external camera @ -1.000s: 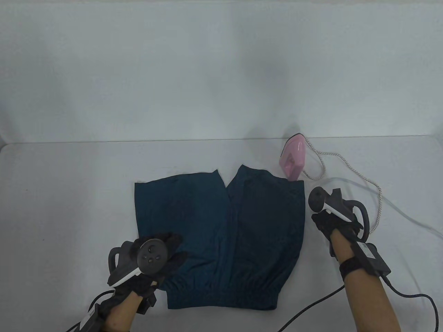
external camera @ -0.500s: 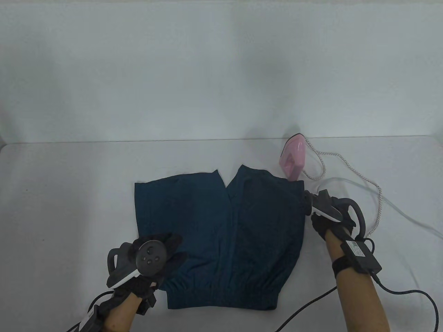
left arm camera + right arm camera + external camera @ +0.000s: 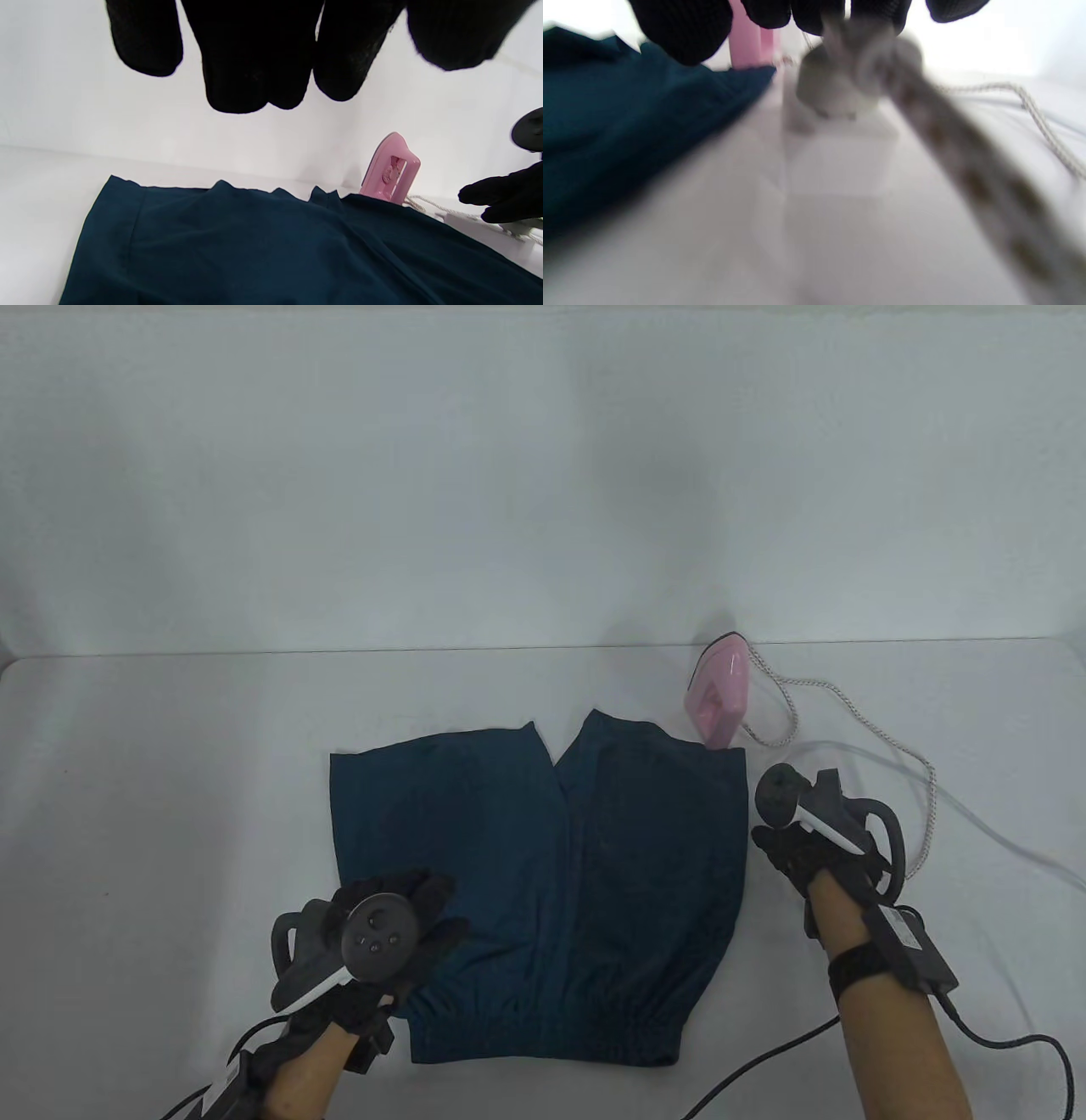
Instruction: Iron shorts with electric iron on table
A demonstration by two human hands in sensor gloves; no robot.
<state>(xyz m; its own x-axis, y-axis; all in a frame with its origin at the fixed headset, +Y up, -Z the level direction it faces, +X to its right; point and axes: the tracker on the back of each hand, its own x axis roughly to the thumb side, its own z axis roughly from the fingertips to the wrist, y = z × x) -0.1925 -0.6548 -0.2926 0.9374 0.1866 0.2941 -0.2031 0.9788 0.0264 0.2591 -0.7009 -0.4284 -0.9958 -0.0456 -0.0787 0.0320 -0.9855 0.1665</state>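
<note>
Lying flat on counter [image 3: 170, 780], soft shorts [image 3: 543, 891] will bunch; left hand [image 3: 382, 937] rests spread on them. Upright iron [image 3: 719, 702] beside shorts' far-right corner: rigid; grasp handle. Right hand [image 3: 814, 844] grip unclear.

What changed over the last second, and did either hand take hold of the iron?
The right hand dipped forward toward the shorts' right edge, then drew back to about where it began, beside the plug and socket block. The left hand shifted slightly right on the shorts' lower left. Neither took the iron; it stands upright behind the shorts, cord unmoved.
</note>
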